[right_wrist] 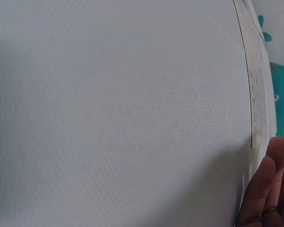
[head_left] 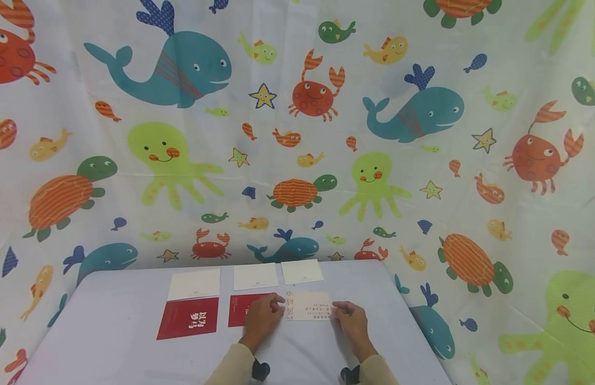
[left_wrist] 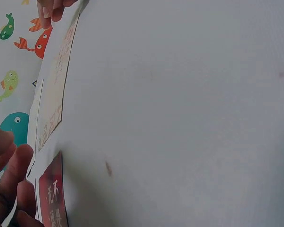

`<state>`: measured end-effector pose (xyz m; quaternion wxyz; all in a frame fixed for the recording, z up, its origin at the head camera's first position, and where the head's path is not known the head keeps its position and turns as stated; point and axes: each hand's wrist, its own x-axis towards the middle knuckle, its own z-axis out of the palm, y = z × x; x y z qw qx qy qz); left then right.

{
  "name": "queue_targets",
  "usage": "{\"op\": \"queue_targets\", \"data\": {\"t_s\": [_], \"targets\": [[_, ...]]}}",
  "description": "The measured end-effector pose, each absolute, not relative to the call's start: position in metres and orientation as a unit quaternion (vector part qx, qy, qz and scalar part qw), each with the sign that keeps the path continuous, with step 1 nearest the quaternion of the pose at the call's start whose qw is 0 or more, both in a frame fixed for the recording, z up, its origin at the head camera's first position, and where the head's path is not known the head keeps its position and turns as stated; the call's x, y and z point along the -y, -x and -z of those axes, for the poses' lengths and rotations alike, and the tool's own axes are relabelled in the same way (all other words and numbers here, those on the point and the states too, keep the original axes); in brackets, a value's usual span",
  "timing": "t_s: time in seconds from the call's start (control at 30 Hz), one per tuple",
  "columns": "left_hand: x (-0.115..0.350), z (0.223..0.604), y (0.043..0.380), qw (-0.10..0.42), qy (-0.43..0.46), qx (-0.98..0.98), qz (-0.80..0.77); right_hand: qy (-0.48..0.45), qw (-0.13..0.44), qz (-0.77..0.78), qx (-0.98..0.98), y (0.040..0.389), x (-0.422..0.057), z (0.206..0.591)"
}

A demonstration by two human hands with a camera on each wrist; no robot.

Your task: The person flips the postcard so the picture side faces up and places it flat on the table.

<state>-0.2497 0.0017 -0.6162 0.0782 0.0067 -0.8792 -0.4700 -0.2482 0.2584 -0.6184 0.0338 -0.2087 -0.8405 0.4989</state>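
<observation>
Here we have the cream card lying flat on the table, between the two hands. It's a pale oblong with reddish-brown print: big characters run down its left end, smaller lines of text fill out the right part. At that left end we see the left hand, fingers loosely bent and pinching nothing, covering part of the near red card. Over at the right end, the right hand has its fingers relaxed and side by side, tips right by the edge; whether they touch it, we can't tell.

Off to the left we spot another red card, bold white characters across it, and along the back three white cards sit in a row. The tabletop is a pale bluish white, and we catch a small brown mark on it. Behind, a white curtain spreads wide with whales, crabs, octopuses, turtles, fish and stars.
</observation>
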Motion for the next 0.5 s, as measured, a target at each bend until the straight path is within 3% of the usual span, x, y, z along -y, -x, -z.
{"op": "queue_targets", "data": {"t_s": [0.5], "targets": [[0.01, 0.619, 0.254, 0.068, -0.005, 0.877, 0.475, 0.2, 0.038, -0.51, 0.836, 0.249, -0.259, 0.619]]}}
